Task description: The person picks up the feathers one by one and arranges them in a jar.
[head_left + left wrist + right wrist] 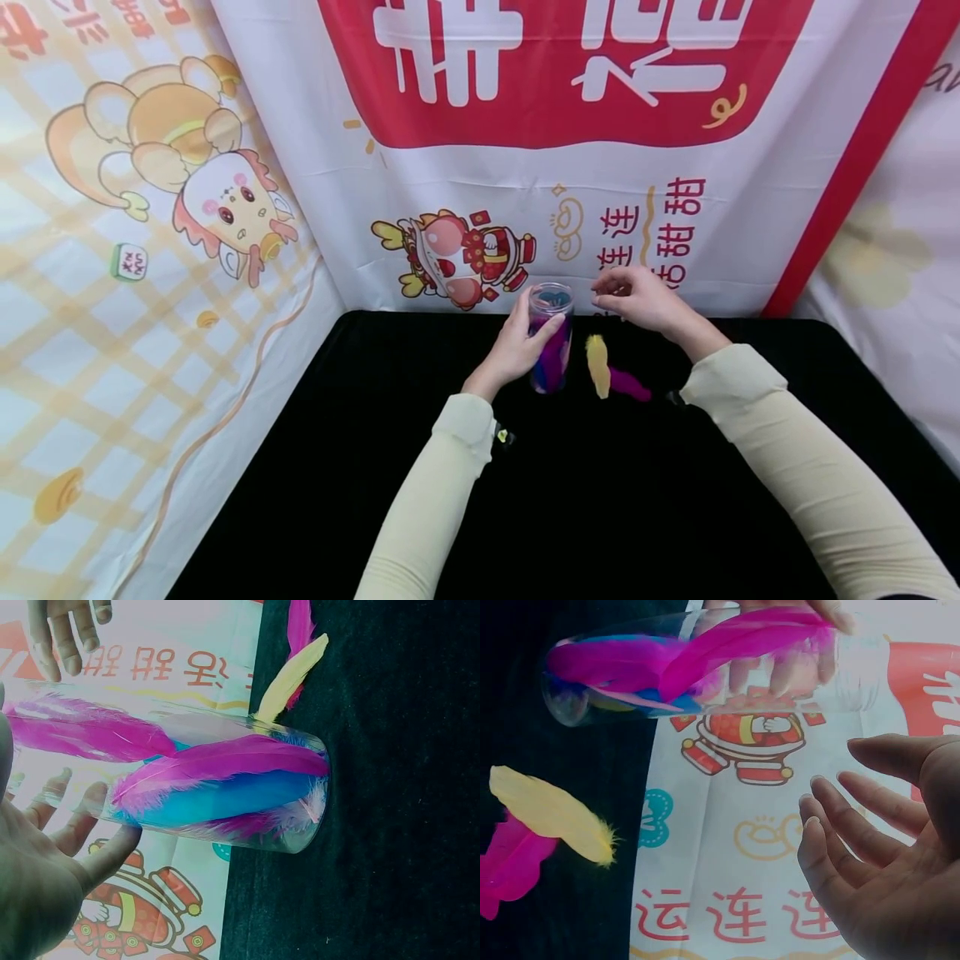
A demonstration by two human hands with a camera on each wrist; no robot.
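A clear jar [551, 333] stands near the table's far edge, with magenta, blue and pale feathers inside. My left hand [520, 340] grips it from the left, thumb across its front. In the left wrist view, a magenta feather [225, 766] lies along a blue feather [232, 801] behind the jar wall. To the right of the jar's mouth hovers my right hand [643, 302], fingers loosely bent, nothing between them. Below that hand, a yellow feather [597, 367] lies across a magenta feather [628, 384] on the table, both outside the jar.
The table has a black cloth [570, 500]. Behind it hangs a white printed backdrop [337, 208] with a red panel and cartoon figures. A checked printed sheet [97, 350] forms the left side.
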